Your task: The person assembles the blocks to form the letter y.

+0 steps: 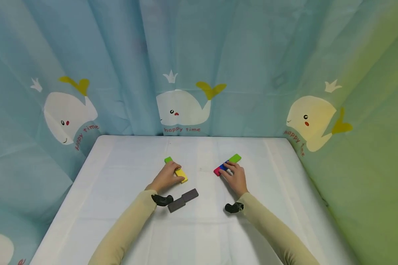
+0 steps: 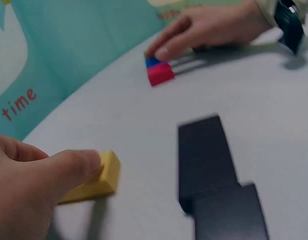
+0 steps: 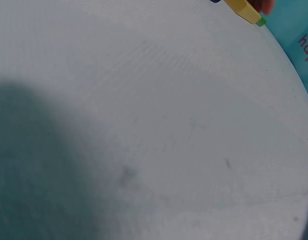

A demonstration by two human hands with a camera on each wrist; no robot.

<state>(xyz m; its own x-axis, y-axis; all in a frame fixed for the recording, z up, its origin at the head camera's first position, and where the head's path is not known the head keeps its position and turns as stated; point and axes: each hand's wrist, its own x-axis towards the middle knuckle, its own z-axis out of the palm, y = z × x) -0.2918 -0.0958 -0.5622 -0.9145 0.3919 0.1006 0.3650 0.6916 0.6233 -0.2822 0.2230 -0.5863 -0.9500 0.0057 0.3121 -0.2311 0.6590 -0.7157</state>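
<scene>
My left hand (image 1: 166, 177) holds a yellow block (image 1: 182, 176) on the white table, its thumb (image 2: 86, 162) on the near end and its fingers along the far side. A green block (image 1: 168, 159) shows just beyond those fingers, in line with the yellow one. On the right, a red block (image 1: 217, 171), a blue block (image 1: 223, 166) and a green block (image 1: 235, 158) lie end to end in a slanting row. My right hand (image 1: 236, 179) grips the row at the blue block, partly covering it. The right wrist view leaves this hand out of sight.
Two dark grey blocks, one nearer (image 1: 177, 205) and one farther (image 1: 190, 195), lie joined but slightly offset, in front of the left hand. A blue curtain (image 1: 252, 55) with whale prints rises behind the table (image 1: 199, 235) and along its sides.
</scene>
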